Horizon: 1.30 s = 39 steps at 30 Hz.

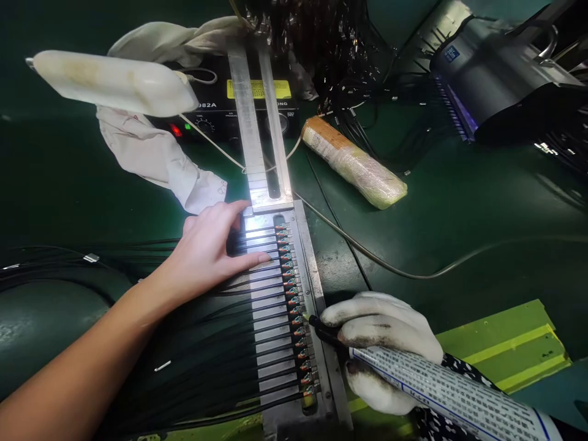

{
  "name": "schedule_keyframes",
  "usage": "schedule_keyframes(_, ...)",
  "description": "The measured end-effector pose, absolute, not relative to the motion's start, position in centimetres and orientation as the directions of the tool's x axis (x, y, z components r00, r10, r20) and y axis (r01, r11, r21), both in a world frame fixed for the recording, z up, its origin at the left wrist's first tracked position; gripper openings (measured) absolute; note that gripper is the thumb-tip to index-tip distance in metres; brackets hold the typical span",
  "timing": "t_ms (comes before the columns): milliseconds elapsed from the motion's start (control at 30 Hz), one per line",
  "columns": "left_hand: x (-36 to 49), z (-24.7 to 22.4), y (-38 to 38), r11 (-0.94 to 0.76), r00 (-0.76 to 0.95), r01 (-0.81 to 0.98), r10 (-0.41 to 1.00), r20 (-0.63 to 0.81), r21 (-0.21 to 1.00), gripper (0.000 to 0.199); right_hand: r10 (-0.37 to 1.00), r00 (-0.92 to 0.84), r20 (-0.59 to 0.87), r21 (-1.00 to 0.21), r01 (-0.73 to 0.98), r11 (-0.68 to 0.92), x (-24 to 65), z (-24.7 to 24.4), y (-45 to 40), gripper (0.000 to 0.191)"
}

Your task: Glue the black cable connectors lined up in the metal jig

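A metal fixture lies lengthwise before me, with a row of black cables across it. The cables end in small connectors with exposed orange and green wires along the fixture's slot. My bare left hand rests at the fixture's upper left, thumb stretched over the cables and apart from the index finger, which touches the fixture's edge. In a stained white glove, my right hand is wrapped round a printed white glue tube. The tube's black nozzle points left, its yellowish tip at a connector midway down the row.
Behind the fixture stands a black control box with lit buttons. A white bottle, a loose white glove and a wrapped roll lie nearby. At the upper right sits a dark lamp housing with violet light. Cable bundles hang at the back.
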<state>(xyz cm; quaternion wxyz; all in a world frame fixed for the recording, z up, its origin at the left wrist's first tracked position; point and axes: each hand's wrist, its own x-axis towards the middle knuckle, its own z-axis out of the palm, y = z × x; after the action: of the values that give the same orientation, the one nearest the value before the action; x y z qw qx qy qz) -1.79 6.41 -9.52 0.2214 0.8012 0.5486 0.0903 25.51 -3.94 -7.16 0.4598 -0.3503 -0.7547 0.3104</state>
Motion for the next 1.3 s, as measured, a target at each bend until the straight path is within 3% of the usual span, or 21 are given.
schedule_keyframes(1300,-2.02,-9.61,6.47,-0.325,0.394,0.837,0.916,-0.072,0.440,0.084,0.818,-0.317,0.480,-0.802,0.221,0.556,25.70,-7.84,-4.11,0.015)
